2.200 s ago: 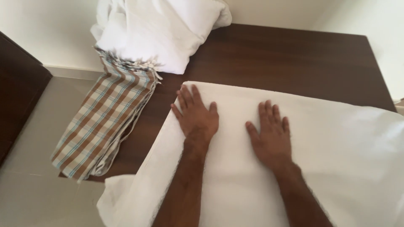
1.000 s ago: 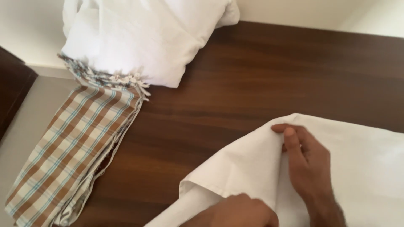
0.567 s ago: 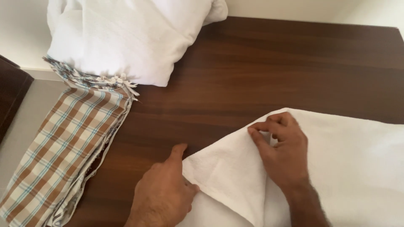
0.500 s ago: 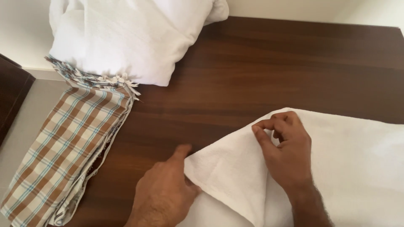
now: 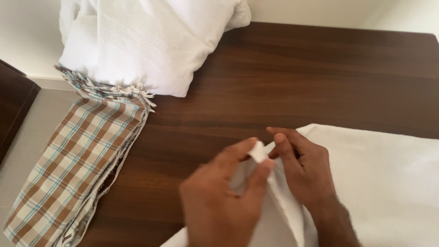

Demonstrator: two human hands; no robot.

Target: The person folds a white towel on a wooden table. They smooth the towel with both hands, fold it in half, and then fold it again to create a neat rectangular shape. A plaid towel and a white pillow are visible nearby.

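Observation:
A white cloth (image 5: 379, 183) lies spread over the near right part of a dark wooden table (image 5: 292, 82). My left hand (image 5: 219, 201) pinches the cloth's corner between thumb and fingers and holds it lifted above the table. My right hand (image 5: 306, 169) is right beside it, fingers curled on the same folded edge of the cloth. The two hands almost touch at the corner.
A heap of white laundry (image 5: 146, 41) sits at the table's far left corner. A brown and blue checked cloth (image 5: 77, 169) hangs over the table's left edge under that heap. A dark piece of furniture (image 5: 11, 105) stands at the far left.
My left hand rose from the tabletop and took hold of the cloth's corner. The corner is lifted and brought up to my right hand's fingers.

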